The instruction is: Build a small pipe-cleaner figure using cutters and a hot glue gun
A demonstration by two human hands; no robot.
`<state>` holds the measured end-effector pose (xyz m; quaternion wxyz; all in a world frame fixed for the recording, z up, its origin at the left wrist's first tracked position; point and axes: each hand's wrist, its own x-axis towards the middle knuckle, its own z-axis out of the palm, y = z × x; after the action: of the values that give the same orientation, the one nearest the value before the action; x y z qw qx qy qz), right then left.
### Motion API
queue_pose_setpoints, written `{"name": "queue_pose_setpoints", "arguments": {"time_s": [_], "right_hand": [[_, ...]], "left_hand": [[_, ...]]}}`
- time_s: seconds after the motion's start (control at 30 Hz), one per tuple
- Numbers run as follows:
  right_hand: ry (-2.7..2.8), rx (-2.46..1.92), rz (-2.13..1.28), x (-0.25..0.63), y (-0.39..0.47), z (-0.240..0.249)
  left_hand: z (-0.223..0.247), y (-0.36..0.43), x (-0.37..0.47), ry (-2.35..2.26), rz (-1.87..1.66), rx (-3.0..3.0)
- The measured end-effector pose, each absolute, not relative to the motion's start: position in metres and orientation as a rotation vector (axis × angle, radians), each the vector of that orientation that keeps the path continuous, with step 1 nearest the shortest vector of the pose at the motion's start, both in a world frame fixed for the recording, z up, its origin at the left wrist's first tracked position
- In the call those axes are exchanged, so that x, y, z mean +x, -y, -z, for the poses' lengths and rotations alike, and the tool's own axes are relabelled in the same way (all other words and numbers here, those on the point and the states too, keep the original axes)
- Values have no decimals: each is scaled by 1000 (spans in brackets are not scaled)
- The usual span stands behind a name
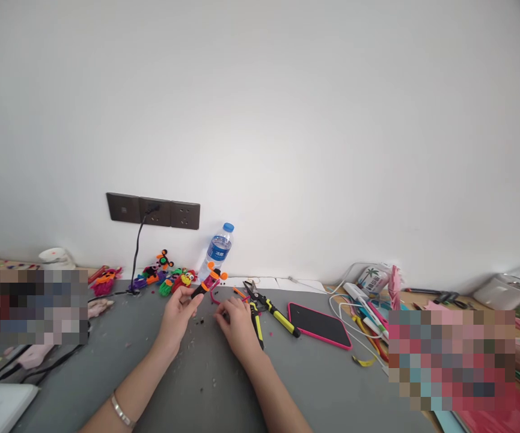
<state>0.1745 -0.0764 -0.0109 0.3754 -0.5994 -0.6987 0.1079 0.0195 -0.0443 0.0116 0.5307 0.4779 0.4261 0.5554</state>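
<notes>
Orange and black, bright against the white wall (314, 150), the figure (211, 279) is up at a tilt over the far part of the surface (187, 385), and I have it by its dark stem (199, 290). Left hand (179, 314) on my feed: thumb and fingers pinching that stem, orange knobs (224, 276) pointing up and away from the grip. Over to the right hand (238, 328), low beside it, fingers bent; whether they close on anything, I cannot tell from this angle. A pink strand (215, 297) curves down near the two hands.

Handling, then: I'd judge this light, fuzzy and bendy, hardly slippery, the knobs its weak spots. My pick is the stem, with a gentle pinch; grab a knob and it may twist or pull loose. Just beside the right hand lie the pliers (283, 318), handles apart, then the phone (320, 326). Behind the figure stands the bottle (219, 248), near the wall, so I'd mind the knobs there.
</notes>
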Motion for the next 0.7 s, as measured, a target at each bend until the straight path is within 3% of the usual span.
{"name": "queue_pose_setpoints", "arguments": {"time_s": [0.23,0.7], "right_hand": [[1152,-1274,-845,200,71,5],[724,-1086,-1046,230,70,-5]], "left_hand": [[-11,43,18,-1015,-1268,1047],[-13,44,18,-1048,-1204,1109]]}}
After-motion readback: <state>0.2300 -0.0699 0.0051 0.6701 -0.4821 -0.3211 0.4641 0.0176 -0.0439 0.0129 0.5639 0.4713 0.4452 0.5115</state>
